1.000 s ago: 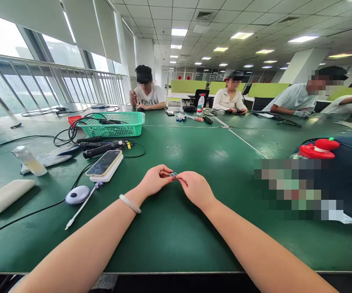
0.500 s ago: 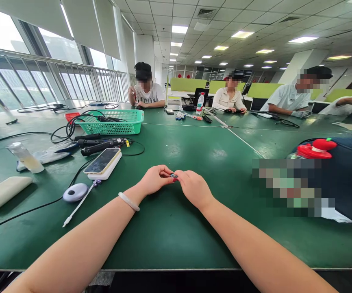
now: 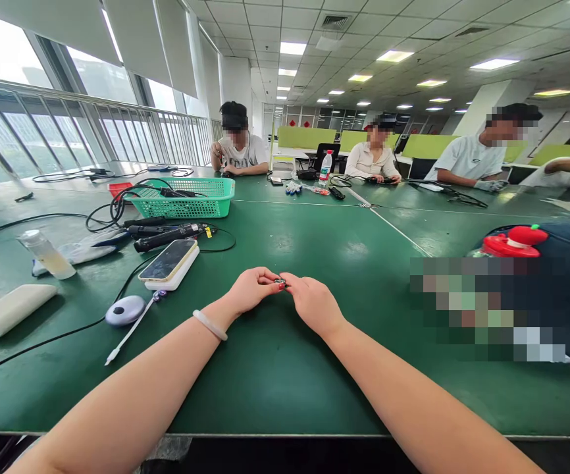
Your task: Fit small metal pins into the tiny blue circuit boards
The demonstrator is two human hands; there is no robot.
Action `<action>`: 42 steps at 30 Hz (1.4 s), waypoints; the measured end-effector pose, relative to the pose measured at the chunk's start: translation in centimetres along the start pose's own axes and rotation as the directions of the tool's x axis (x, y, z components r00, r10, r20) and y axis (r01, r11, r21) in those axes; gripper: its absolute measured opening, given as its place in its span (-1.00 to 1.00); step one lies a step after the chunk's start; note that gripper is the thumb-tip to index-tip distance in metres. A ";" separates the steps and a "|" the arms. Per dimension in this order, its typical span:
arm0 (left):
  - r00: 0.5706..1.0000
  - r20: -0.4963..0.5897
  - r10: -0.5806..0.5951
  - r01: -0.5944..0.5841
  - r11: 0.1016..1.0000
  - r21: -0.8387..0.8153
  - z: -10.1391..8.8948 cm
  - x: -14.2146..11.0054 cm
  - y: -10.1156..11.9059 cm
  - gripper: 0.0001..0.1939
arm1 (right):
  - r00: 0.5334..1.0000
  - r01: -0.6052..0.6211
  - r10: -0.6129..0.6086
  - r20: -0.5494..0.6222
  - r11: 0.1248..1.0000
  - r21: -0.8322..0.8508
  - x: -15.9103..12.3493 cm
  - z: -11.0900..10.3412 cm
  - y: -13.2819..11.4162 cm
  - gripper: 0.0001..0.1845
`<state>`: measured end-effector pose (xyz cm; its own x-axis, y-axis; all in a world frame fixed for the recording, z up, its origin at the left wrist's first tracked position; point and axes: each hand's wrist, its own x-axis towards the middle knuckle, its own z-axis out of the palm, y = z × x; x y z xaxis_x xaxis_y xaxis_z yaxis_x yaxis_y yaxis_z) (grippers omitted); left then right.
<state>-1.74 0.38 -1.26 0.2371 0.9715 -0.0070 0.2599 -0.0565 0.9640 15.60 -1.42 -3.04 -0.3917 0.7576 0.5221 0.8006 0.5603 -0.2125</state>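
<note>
Over the middle of the green table (image 3: 285, 368), my left hand (image 3: 251, 291) and my right hand (image 3: 315, 304) meet at the fingertips. Between them is a small dark object with shiny bits (image 3: 281, 282), too small and too covered by fingers to name. My left thumb and fingers pinch it from the left. From the right, my right fingers close on its other side. A pale bangle (image 3: 210, 325) circles my left wrist. Nearest to my left hand lies a phone (image 3: 169, 260) on top of a white box-shaped thing.
Left of my hands are a round lilac device (image 3: 125, 310) with a strap, a clear bottle (image 3: 48, 254), a white case (image 3: 11, 311), black tools (image 3: 169, 237), cables and a green basket (image 3: 191, 199). A red-lidded bottle (image 3: 515, 242) and dark bag (image 3: 569, 283) are at right. Several people sit beyond.
My fingers have shifted slightly around the small object, and both hands stay together in the same place. The whole view has moved a little to the right.
</note>
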 end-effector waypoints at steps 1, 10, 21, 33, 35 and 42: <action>1.000 -0.013 0.003 -0.003 1.000 0.024 -0.1 0.1 -0.1 -0.74 | 0.998 -0.058 0.057 0.010 0.997 0.048 0.1 -0.1 0.1 -0.62; 0.998 -0.034 0.057 -0.044 0.947 0.319 -0.6 0.6 -0.9 -0.71 | 0.960 -0.183 0.191 0.205 0.982 -0.056 0.9 -0.2 1.9 -0.82; 0.997 -0.012 0.070 -0.064 0.964 0.257 -0.7 0.6 -1.0 -0.72 | 0.958 -0.075 0.047 0.283 0.993 0.087 0.4 -0.5 1.3 -0.84; 0.998 0.005 0.061 -0.060 0.961 0.269 -0.6 0.6 -0.7 -0.73 | 0.942 -0.100 0.031 0.333 0.976 0.193 0.2 -0.9 0.7 -0.89; 0.998 0.004 0.065 -0.064 0.962 0.264 -0.6 0.6 -0.8 -0.72 | 0.945 -0.117 0.052 0.323 0.976 0.186 0.2 -1.2 0.9 -0.86; 0.996 -0.005 0.093 -0.088 0.959 0.271 -0.8 0.7 -0.8 -0.70 | 0.924 -0.155 0.112 0.365 0.984 0.092 0.2 -2.6 1.9 -0.94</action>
<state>-2.56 1.28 -1.82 0.2556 0.9631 0.0843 0.4819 -0.2025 0.8525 18.19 -1.11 -1.22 -0.4377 0.8852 0.1576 0.8067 0.4640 -0.3660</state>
